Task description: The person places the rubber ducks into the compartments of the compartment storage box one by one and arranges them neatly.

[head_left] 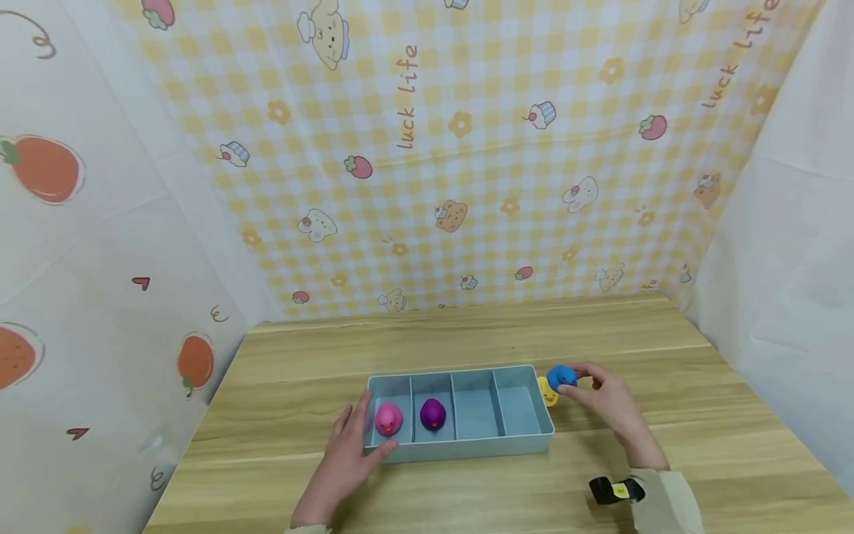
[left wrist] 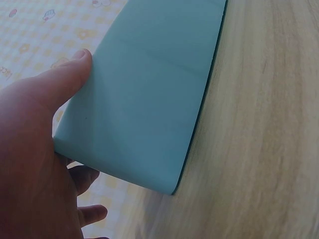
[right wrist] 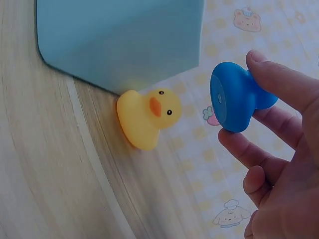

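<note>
A pale blue divided box (head_left: 460, 449) lies on the table, with a pink duck (head_left: 388, 420) in its leftmost compartment and a purple duck (head_left: 433, 414) in the one beside it. My left hand (head_left: 348, 452) holds the box's near left corner, thumb over the front rim (left wrist: 79, 109) and fingers along the left end. A blue duck (right wrist: 232, 97) is pinched between the thumb and fingers of my right hand (head_left: 608, 397), raised off the table just right of the box. Below it, a yellow duck (right wrist: 144, 119) stands on the table against the box's right end, partly hidden in the head view.
The box's two right compartments (head_left: 477, 408) hold nothing. Wood-grain table (head_left: 460, 497) surrounds the box. A patterned cloth (head_left: 427, 222) hangs behind, with white sheets (head_left: 787, 208) at both sides. A black strap device (head_left: 617, 490) sits at the right wrist.
</note>
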`<state>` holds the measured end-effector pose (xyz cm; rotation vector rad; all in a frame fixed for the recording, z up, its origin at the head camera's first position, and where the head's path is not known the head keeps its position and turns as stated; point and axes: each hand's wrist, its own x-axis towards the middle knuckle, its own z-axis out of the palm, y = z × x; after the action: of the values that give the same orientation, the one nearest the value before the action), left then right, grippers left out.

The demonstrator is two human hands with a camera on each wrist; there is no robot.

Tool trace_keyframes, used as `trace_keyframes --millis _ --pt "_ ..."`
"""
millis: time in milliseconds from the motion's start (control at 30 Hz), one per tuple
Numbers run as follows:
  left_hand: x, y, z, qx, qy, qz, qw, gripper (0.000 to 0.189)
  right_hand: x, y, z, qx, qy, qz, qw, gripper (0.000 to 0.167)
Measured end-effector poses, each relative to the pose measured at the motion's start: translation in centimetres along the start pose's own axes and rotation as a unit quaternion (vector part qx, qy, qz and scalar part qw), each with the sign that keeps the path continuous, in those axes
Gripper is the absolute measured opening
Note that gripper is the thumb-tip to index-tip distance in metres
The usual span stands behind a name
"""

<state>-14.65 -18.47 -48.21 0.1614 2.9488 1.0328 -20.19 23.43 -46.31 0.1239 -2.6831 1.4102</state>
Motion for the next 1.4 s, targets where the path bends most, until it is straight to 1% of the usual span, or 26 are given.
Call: trace_keyframes --millis 233,433,733,1000,1267,1400 --pt "0.0 0.0 0.1 0.002 0.0 -0.001 1.0 0.093 -0.1 -0.5 0.3 0.001 0.004 -0.002 1.0 0.042" --pt "0.0 -0.1 0.2 0.003 0.002 -0.003 1.0 0.093 0.0 -1.1 0.7 -0.005 0.013 -0.013 0.9998 0.039" --pt "-0.1 -0.1 0.2 0.001 0.0 -0.004 1.0 0.093 -0.2 -2.3 1.3 0.016 -0.005 -0.014 0.9998 0.041" --pt "-0.1 0.0 0.1 0.002 -0.002 -0.006 1.0 0.093 0.0 -2.7 2.5 0.014 -0.01 -0.033 0.9993 0.039" --pt "-0.1 0.0 0.1 -0.003 -0.005 -0.006 1.0 0.093 -0.3 -3.6 3.6 0.012 -0.019 -0.037 0.9991 0.038" --pt "-0.1 -0.1 0.1 -0.002 -0.006 -0.007 1.0 0.093 -0.4 -4.1 4.2 0.002 -0.023 -0.037 0.999 0.037"
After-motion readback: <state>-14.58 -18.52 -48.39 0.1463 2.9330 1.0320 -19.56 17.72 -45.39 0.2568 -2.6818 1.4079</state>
